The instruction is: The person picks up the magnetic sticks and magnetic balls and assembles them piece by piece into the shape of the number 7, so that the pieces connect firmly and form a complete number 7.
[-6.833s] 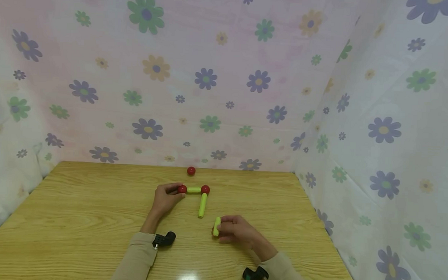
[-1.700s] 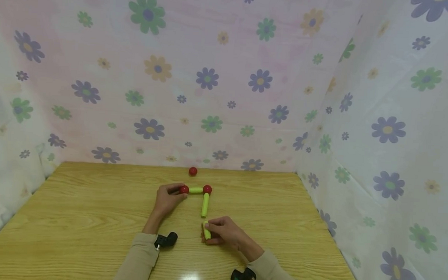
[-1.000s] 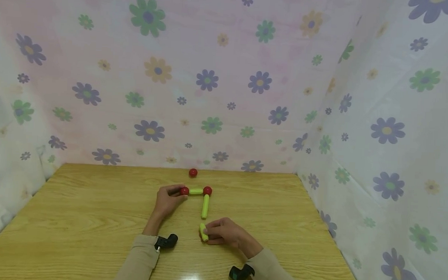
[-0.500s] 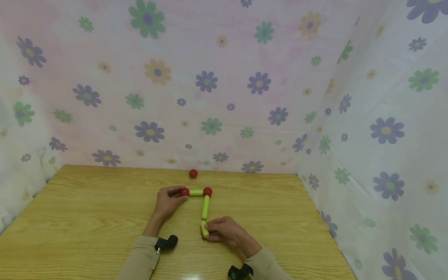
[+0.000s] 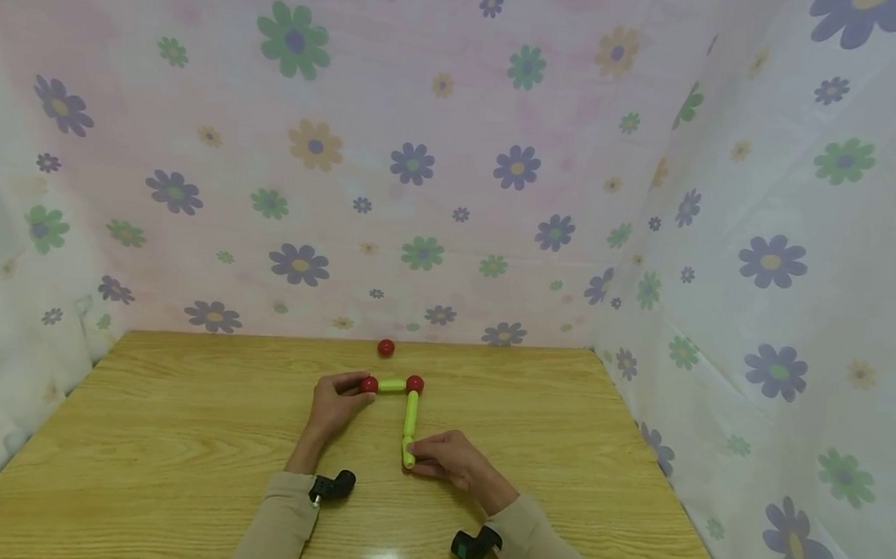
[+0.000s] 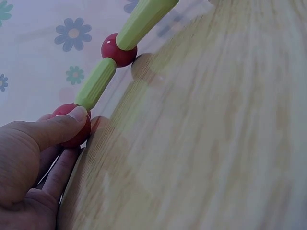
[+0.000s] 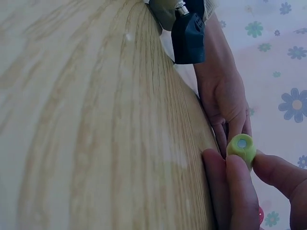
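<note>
My left hand [image 5: 335, 404] pinches a red ball [image 5: 368, 385] between thumb and fingers on the table. From that ball a short yellow-green magnetic rod [image 5: 392, 385] runs right to a second red ball [image 5: 415, 385]. A longer yellow-green rod [image 5: 411, 413] extends from there toward me. At its near end, my right hand [image 5: 451, 463] pinches another yellow-green magnetic rod [image 5: 409, 454], lined up almost straight with the longer one. In the right wrist view a small metal disc shows in the end of the held rod [image 7: 242, 143].
A loose red ball [image 5: 387, 348] lies near the back edge of the wooden table [image 5: 185, 443]. Flower-print cloth [image 5: 454, 146] hangs behind the table and along its sides. A black wrist camera [image 5: 475, 546] sits at each sleeve.
My right hand has moved left and slightly forward, bringing its rod to the near end of the longer rod and turning it almost in line. The left hand keeps its pinch on the red ball.
</note>
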Action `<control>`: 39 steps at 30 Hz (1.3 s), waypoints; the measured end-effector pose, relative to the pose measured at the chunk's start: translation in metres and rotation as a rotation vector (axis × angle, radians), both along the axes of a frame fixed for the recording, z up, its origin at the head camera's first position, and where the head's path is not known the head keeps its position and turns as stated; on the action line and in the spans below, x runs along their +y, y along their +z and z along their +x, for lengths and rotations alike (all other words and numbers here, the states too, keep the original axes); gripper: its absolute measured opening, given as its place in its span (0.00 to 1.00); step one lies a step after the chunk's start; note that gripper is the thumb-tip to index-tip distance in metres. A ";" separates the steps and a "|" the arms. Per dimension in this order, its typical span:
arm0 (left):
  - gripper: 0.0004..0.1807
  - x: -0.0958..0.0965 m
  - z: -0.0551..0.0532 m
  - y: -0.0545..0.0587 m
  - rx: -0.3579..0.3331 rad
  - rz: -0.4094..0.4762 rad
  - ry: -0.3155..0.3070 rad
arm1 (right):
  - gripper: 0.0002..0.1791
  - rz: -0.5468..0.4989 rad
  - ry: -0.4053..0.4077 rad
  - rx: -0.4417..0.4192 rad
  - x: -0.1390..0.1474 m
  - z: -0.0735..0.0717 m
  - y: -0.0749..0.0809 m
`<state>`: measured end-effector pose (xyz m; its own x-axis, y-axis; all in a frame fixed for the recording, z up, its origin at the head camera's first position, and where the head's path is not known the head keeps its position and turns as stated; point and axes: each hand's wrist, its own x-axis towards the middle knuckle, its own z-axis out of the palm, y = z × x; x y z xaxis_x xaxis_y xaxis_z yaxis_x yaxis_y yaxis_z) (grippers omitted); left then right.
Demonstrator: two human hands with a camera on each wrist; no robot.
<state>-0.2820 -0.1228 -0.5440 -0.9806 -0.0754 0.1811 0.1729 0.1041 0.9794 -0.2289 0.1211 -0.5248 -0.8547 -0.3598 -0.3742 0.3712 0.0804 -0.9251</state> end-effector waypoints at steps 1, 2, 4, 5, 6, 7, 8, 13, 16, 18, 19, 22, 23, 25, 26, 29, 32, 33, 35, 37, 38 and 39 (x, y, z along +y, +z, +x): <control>0.24 0.000 0.000 0.000 -0.002 0.006 -0.001 | 0.15 0.001 0.001 0.006 0.000 0.000 0.000; 0.24 0.000 0.000 0.000 -0.006 0.004 -0.001 | 0.15 0.003 0.001 0.012 0.000 0.000 0.001; 0.24 0.000 -0.001 0.000 -0.012 0.002 -0.003 | 0.15 0.013 0.004 0.023 0.000 0.001 0.001; 0.23 -0.001 -0.001 0.000 -0.013 0.004 -0.004 | 0.15 0.019 0.005 0.028 0.000 0.001 0.001; 0.23 -0.001 -0.001 0.000 -0.012 0.004 -0.004 | 0.16 0.026 0.007 0.031 0.000 0.001 0.001; 0.23 -0.001 -0.001 0.000 -0.009 0.002 -0.003 | 0.16 0.033 0.009 0.035 0.000 0.001 0.001; 0.23 -0.001 -0.001 0.000 -0.005 -0.002 -0.001 | 0.16 0.039 0.013 0.036 0.000 0.001 0.001; 0.23 -0.001 -0.001 0.000 -0.003 -0.005 0.015 | 0.17 0.056 0.044 0.039 0.000 -0.002 0.002; 0.23 -0.001 -0.002 0.000 -0.012 -0.011 0.033 | 0.16 0.055 0.080 0.048 -0.001 -0.005 0.002; 0.23 -0.001 -0.001 0.000 -0.011 -0.024 0.043 | 0.16 0.054 0.105 0.055 -0.002 -0.006 0.002; 0.22 -0.001 -0.001 0.000 -0.009 -0.027 0.045 | 0.15 0.054 0.115 0.054 -0.002 -0.006 0.002; 0.22 -0.001 0.000 0.000 -0.004 -0.034 0.029 | 0.15 0.056 0.132 0.052 -0.001 -0.006 0.003; 0.22 -0.001 0.000 -0.001 0.000 -0.034 0.019 | 0.15 0.058 0.136 0.052 -0.001 -0.006 0.003; 0.23 0.000 -0.001 -0.002 0.004 -0.028 -0.001 | 0.15 0.063 0.143 0.058 0.000 -0.006 0.004; 0.23 0.000 -0.001 -0.002 0.009 -0.031 -0.012 | 0.15 0.066 0.145 0.060 0.000 -0.005 0.005; 0.23 -0.001 -0.003 -0.003 0.014 -0.034 -0.034 | 0.15 0.074 0.155 0.070 0.001 -0.005 0.005; 0.23 -0.003 -0.004 -0.004 0.019 -0.049 -0.058 | 0.15 0.076 0.160 0.073 0.001 -0.006 0.005; 0.23 -0.004 -0.004 -0.004 0.015 -0.047 -0.061 | 0.15 0.076 0.164 0.074 0.001 -0.006 0.005; 0.23 -0.007 -0.005 -0.004 0.010 -0.042 -0.070 | 0.16 0.073 0.169 0.072 0.000 -0.006 0.005; 0.23 -0.009 -0.004 -0.004 -0.002 -0.035 -0.074 | 0.16 0.070 0.174 0.069 -0.001 -0.005 0.005; 0.22 -0.010 -0.004 -0.004 -0.007 -0.027 -0.068 | 0.16 0.069 0.176 0.069 -0.001 -0.005 0.005; 0.22 -0.011 -0.003 -0.004 -0.009 -0.014 -0.065 | 0.16 0.068 0.178 0.067 -0.001 -0.005 0.005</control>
